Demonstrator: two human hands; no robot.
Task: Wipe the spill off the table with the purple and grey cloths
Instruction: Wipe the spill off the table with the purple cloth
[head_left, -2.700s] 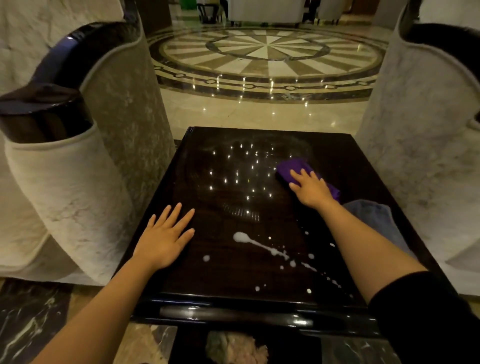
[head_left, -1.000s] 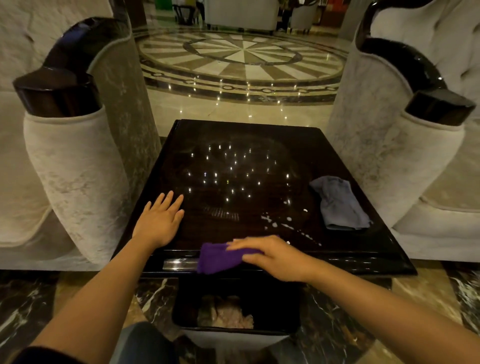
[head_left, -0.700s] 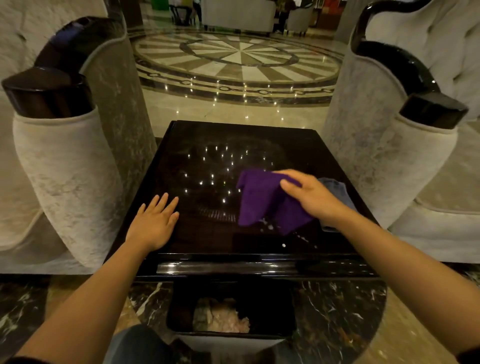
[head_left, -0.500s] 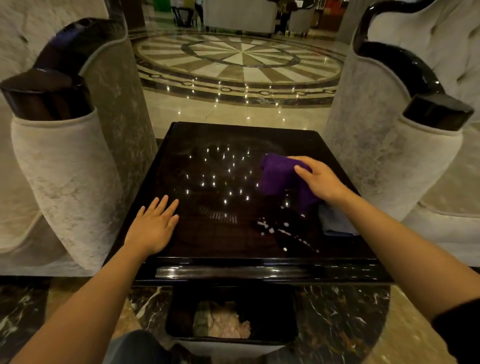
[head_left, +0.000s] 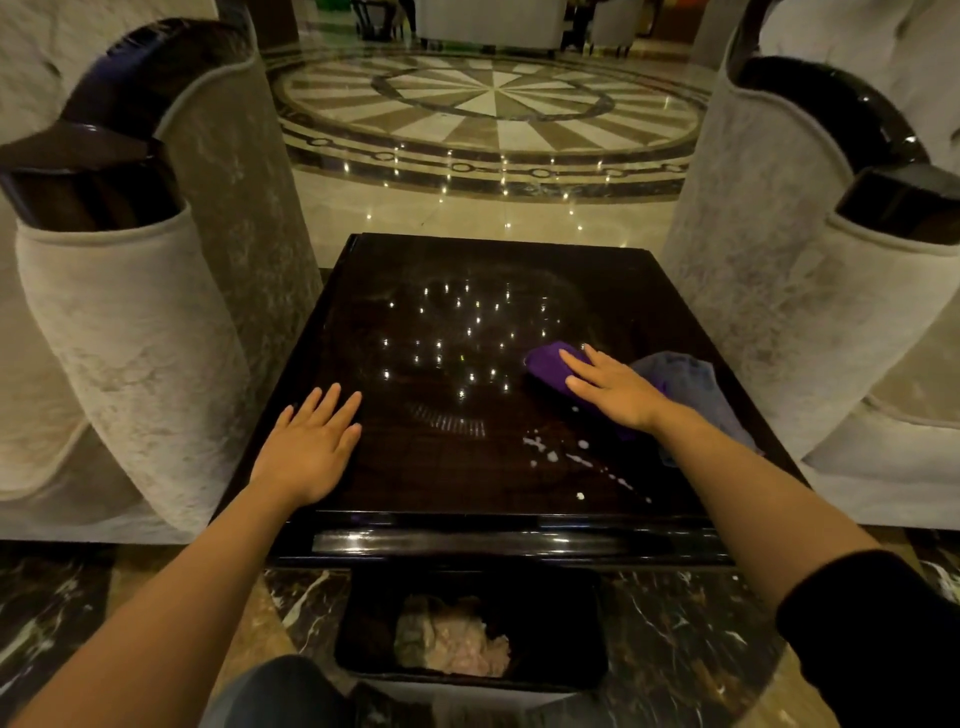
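Note:
A glossy dark table (head_left: 467, 260) stands in front of me. My right hand (head_left: 615, 387) lies flat on the purple cloth (head_left: 545, 361), pressing it onto the table right of centre. The grey cloth (head_left: 691, 384) lies crumpled just right of that hand, partly hidden by my forearm. White drops and a thin streak of the spill (head_left: 571, 460) sit near the front right edge, below my right hand. My left hand (head_left: 311, 447) rests palm down, fingers spread, on the table's front left and holds nothing.
Pale upholstered armchairs with dark glossy armrests flank the table, one on the left (head_left: 130, 322) and one on the right (head_left: 810, 291). A black bin (head_left: 561, 618) with crumpled waste stands on the marble floor under the table's near edge.
My right hand swept the purple cloth to the front edge, lifted it, and carried it back to the right of centre, where it now presses flat. The large spill streak is gone. Left hand unmoved.

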